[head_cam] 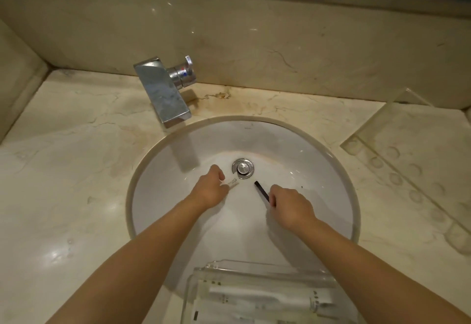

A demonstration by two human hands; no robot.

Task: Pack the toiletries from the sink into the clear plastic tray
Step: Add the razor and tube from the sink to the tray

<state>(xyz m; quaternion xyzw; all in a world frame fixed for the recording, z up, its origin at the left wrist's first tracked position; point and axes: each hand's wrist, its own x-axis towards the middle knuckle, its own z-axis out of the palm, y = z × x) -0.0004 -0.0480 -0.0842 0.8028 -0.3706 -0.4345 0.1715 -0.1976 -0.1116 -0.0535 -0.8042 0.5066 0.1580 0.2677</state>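
Observation:
Both my hands reach into the white round sink [305, 150] near its chrome drain [243, 168]. My left hand [210, 191] is closed on a small white packet [232, 184] whose end sticks out toward the drain. My right hand [290, 205] grips a thin black item [261, 190], perhaps a comb, which points up and left. The clear plastic tray [254, 270] rests at the sink's near edge, with white toiletry packets and a tube [267, 297] lying inside it.
A chrome faucet [163, 94] with a side handle stands on the beige marble counter [63, 171] behind the sink at left. A clear acrylic holder [413, 145] sits on the counter at right. A marble backsplash rises behind.

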